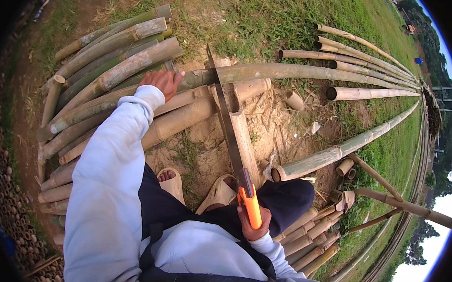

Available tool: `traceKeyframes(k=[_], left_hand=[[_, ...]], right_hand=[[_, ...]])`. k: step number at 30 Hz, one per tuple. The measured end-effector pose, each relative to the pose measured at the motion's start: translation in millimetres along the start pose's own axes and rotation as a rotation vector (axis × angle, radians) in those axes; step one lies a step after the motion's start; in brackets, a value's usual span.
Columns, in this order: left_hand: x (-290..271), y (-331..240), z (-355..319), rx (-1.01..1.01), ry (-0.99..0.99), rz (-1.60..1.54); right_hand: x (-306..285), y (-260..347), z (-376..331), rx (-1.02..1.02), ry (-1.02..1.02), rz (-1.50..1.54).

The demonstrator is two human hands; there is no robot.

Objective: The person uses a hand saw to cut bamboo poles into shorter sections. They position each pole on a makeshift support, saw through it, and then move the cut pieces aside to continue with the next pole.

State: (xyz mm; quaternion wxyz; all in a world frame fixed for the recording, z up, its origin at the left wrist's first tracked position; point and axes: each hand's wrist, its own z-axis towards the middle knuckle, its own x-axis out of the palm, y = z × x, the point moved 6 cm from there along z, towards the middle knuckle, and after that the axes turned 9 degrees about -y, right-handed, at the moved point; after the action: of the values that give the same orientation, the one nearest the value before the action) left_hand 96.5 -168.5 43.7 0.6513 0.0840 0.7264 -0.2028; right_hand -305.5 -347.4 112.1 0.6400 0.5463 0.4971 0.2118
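My right hand (pixel 264 225) is closed around the orange handle of a handsaw (pixel 230 131). Its long dark blade points away from me and crosses a long green-brown bamboo pole (pixel 286 71); whether the teeth have entered the pole cannot be made out. Just left of the blade, my left hand (pixel 161 82) grips the same pole near its left end. Beneath the cutting spot lie a thick bamboo log (pixel 178 122) and a notched bamboo piece (pixel 244 144) that runs toward my knees.
Stacked bamboo lengths (pixel 133 64) fill the left side. Several long poles (pixel 371 94) stretch away on the right grass. A nearer pole (pixel 338 153) ends beside my right knee. More cut pieces (pixel 313 237) lie by my right leg. Sawdust (pixel 283 128) covers the ground ahead.
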Motion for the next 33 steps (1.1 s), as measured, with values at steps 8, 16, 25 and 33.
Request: traceKeyframes(k=[8, 16, 25, 33], left_hand=[[-3.3, 0.7, 6.9, 0.008, 0.06, -0.029], [-4.2, 4.7, -1.8, 0.018, 0.139, -0.05], [-1.7, 26.5, -1.5, -0.026, 0.004, -0.036], [-6.3, 31.5, -6.7, -0.041, -0.058, 0.007]], right_hand=[[94.1, 4.1, 187.6, -0.083, -0.007, 0.171], [97.4, 2.8, 168.9, -0.042, -0.036, 0.155], [111.3, 14.2, 170.2, -0.131, -0.034, 0.178], [57.2, -0.2, 56.4, 0.02, 0.007, 0.065]])
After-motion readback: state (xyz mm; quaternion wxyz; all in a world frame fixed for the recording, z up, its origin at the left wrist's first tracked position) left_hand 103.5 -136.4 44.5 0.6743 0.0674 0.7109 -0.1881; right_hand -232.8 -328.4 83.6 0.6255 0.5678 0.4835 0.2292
